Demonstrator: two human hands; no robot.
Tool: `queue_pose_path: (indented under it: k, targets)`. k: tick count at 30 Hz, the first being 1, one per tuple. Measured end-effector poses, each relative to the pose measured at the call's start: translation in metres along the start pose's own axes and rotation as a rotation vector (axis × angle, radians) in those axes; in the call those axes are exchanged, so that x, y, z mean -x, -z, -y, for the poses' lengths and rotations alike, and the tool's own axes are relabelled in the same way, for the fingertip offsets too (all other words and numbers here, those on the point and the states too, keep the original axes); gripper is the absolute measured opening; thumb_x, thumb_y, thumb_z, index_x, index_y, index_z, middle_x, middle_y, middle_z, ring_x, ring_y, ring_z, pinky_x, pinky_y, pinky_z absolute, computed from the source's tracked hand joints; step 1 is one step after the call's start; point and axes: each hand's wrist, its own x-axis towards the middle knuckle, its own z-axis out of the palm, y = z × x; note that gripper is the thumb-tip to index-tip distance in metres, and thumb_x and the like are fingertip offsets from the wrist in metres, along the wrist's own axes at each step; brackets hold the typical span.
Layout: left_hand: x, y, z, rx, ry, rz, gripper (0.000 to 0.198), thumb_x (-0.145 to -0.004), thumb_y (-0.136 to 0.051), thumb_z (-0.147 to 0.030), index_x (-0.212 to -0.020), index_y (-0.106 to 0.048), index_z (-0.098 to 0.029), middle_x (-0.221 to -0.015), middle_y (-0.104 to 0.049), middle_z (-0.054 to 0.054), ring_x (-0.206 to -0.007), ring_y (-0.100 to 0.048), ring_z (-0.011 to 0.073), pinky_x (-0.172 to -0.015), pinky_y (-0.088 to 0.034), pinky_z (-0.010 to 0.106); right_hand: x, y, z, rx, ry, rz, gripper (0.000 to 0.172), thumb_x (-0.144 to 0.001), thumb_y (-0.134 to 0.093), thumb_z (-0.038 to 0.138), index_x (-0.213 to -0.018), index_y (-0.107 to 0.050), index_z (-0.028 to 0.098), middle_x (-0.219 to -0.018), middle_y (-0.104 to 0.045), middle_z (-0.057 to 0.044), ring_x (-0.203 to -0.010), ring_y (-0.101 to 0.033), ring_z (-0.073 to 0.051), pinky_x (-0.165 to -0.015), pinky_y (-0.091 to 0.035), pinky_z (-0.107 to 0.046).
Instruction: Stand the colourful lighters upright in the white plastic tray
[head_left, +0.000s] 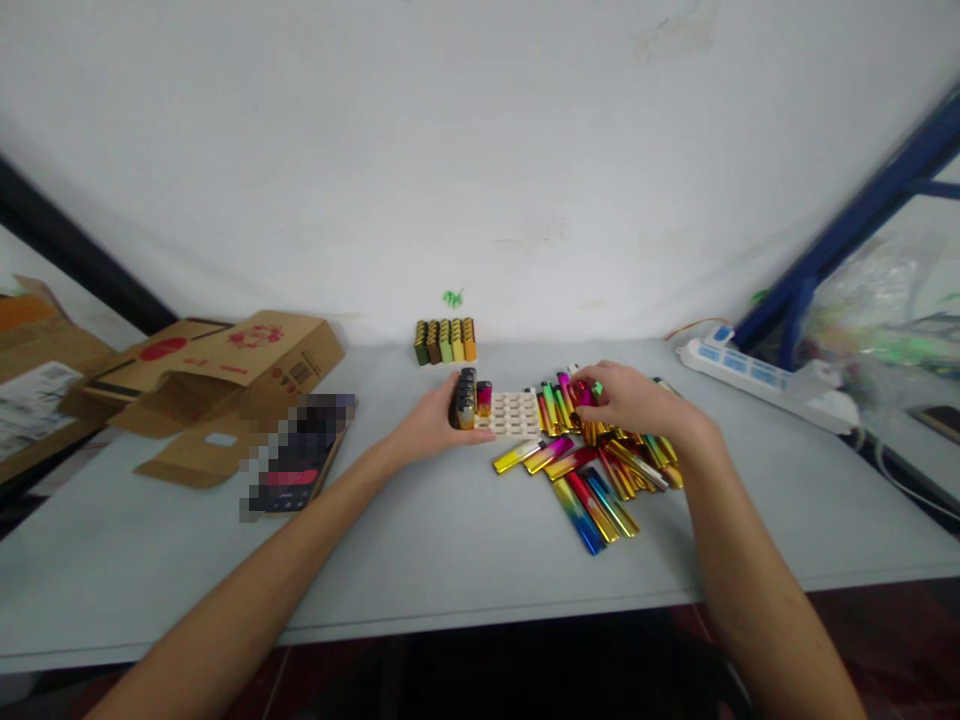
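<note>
A white tray with rows of holes lies on the table in front of me. Along its left end stands a row of lighters, with one magenta-and-gold lighter upright beside them. My left hand is closed around that end, its thumb along the tray's front edge. To the right spreads a pile of shiny lighters in red, gold, blue and magenta. Over the back of this pile, my right hand has its thumb and fingers pinched on a magenta-red lighter, partly hidden by the fingers.
A filled block of lighters stands near the wall. An opened cardboard box and a partly pixelated phone are at left. At right lies a white power strip, near a blue metal frame and clear plastic bags.
</note>
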Motion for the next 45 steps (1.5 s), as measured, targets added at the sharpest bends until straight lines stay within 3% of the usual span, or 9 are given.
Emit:
queue_pose_path:
  k: [6, 13, 19, 24, 28, 33, 38, 42, 45]
  targets:
    - [0.001, 0.0, -0.002, -0.013, -0.001, -0.009, 0.102, -0.065, -0.088, -0.065, -0.145, -0.048, -0.015, -0.137, -0.069, 0.015, -0.122, -0.068, 0.0373, -0.11, -0.053, 0.051, 0.001, -0.009, -0.013, -0.034, 0.01, -0.01, 0.051, -0.088, -0.073, 0.033, -0.137, -0.066, 0.02, -0.122, -0.065, -0.014, -0.1, -0.071, -0.028, -0.101, -0.056, -0.044]
    - [0.0, -0.001, -0.002, -0.018, -0.008, -0.016, 0.1, -0.065, -0.089, -0.064, -0.144, -0.049, -0.016, -0.135, -0.07, 0.014, -0.121, -0.069, 0.0367, -0.109, -0.054, 0.05, 0.001, -0.008, -0.012, -0.072, 0.076, -0.138, 0.038, -0.096, -0.068, 0.038, -0.131, -0.07, 0.021, -0.117, -0.066, -0.013, -0.098, -0.07, -0.027, -0.103, -0.055, -0.047]
    - [0.0, -0.002, 0.0, 0.027, -0.021, -0.012, 0.095, -0.066, -0.088, -0.065, -0.138, -0.052, -0.017, -0.129, -0.072, 0.012, -0.114, -0.071, 0.0348, -0.103, -0.057, 0.048, -0.009, -0.015, 0.027, -0.229, 0.227, -0.317, 0.038, -0.103, -0.061, 0.041, -0.134, -0.065, 0.019, -0.121, -0.068, -0.013, -0.081, -0.067, -0.02, -0.09, -0.059, -0.043]
    - [-0.001, -0.005, 0.002, 0.017, -0.067, -0.041, 0.091, -0.066, -0.089, -0.064, -0.135, -0.052, -0.018, -0.121, -0.074, 0.009, -0.108, -0.072, 0.0328, -0.095, -0.058, 0.044, -0.016, -0.045, 0.069, -0.43, 0.39, -0.282, 0.052, -0.101, -0.066, 0.041, -0.148, -0.053, 0.023, -0.137, -0.065, -0.014, -0.079, -0.069, -0.018, -0.083, -0.06, -0.038]
    - [0.0, -0.006, 0.001, 0.023, -0.078, -0.037, 0.079, -0.069, -0.087, -0.064, -0.126, -0.055, -0.019, -0.112, -0.075, 0.006, -0.101, -0.072, 0.03, -0.087, -0.058, 0.04, -0.022, -0.065, 0.087, -0.484, 0.381, -0.301, 0.044, -0.102, -0.064, 0.028, -0.144, -0.057, 0.019, -0.122, -0.074, -0.013, -0.089, -0.073, -0.022, -0.088, -0.059, -0.039]
    - [0.0, -0.006, -0.002, -0.007, -0.076, -0.044, 0.08, -0.066, -0.088, -0.065, -0.123, -0.055, -0.02, -0.113, -0.074, 0.006, -0.103, -0.072, 0.0305, -0.09, -0.058, 0.041, -0.032, -0.075, 0.09, -0.6, 0.311, -0.377, 0.023, -0.1, -0.063, 0.021, -0.122, -0.068, 0.018, -0.102, -0.079, -0.008, -0.083, -0.074, -0.019, -0.08, -0.059, -0.032]
    - [0.0, -0.004, -0.004, 0.028, -0.055, -0.023, 0.085, -0.066, -0.088, -0.064, -0.129, -0.053, -0.02, -0.121, -0.074, 0.008, -0.109, -0.072, 0.0329, -0.096, -0.058, 0.045, -0.032, -0.065, 0.085, -0.595, 0.274, -0.544, 0.022, -0.102, -0.062, 0.034, -0.117, -0.068, 0.02, -0.101, -0.079, -0.008, -0.085, -0.075, -0.02, -0.081, -0.06, -0.033]
    - [0.001, -0.003, -0.005, 0.082, -0.068, -0.002, 0.083, -0.067, -0.088, -0.064, -0.128, -0.054, -0.02, -0.123, -0.074, 0.01, -0.109, -0.073, 0.0323, -0.101, -0.058, 0.047, -0.022, -0.039, 0.07, -0.485, 0.159, -0.639, 0.033, -0.104, -0.056, 0.041, -0.127, -0.066, 0.02, -0.106, -0.079, -0.01, -0.089, -0.074, -0.022, -0.088, -0.059, -0.038]
    - [0.001, -0.002, -0.005, 0.081, -0.069, 0.005, 0.08, -0.067, -0.088, -0.063, -0.126, -0.056, -0.02, -0.124, -0.074, 0.011, -0.112, -0.072, 0.0324, -0.104, -0.057, 0.048, -0.014, -0.02, 0.051, -0.445, 0.107, -0.642, 0.041, -0.103, -0.054, 0.039, -0.138, -0.062, 0.018, -0.107, -0.078, -0.011, -0.087, -0.073, -0.022, -0.083, -0.059, -0.037]
